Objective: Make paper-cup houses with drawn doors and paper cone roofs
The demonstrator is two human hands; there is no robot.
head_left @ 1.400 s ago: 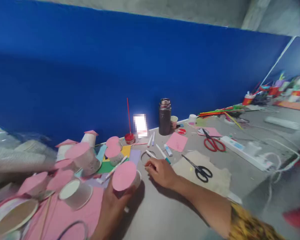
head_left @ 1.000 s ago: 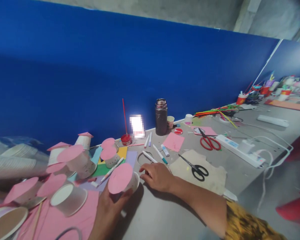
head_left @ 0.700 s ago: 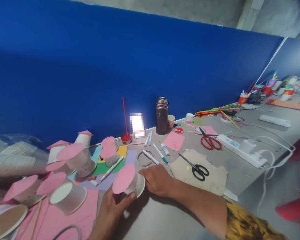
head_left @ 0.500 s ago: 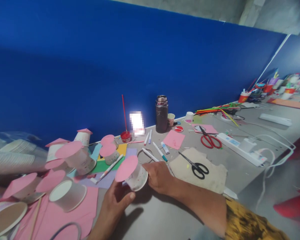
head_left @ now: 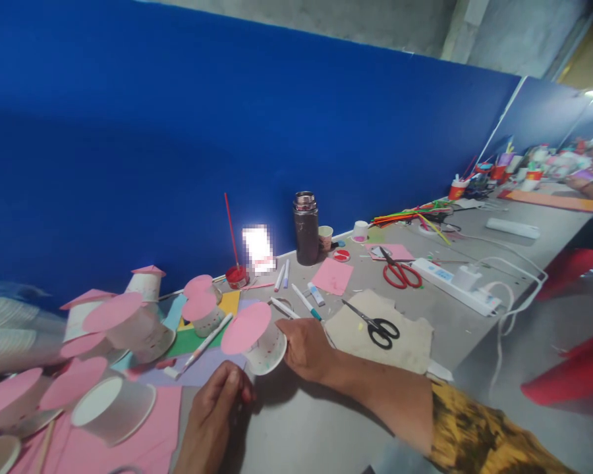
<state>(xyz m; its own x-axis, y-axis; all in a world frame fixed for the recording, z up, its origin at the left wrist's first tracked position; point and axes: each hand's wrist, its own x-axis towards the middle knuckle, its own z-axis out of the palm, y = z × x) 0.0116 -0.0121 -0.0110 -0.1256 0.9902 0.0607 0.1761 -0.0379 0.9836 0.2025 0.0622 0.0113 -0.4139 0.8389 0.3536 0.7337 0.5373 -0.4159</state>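
Note:
My right hand grips a paper cup by its wide rim, holding it tilted above the table. A pink paper disc covers the cup's narrow end. Left of and below the cup is my left hand, apart from it, with the fingers curled in and the thumb against them; nothing shows in it. Several cups with pink tops stand at the left, such as one by the marker. A plain white cup lies tilted on pink paper.
Black scissors lie on a beige cloth-like sheet, with red-handled scissors beyond. A dark flask stands near the blue partition. On the right are a power strip and loose cables. Nested cups lie far left.
My left hand has let go of the cup and drawn back, its fingers closing. The cup stays in my right hand. The view has turned to the right.

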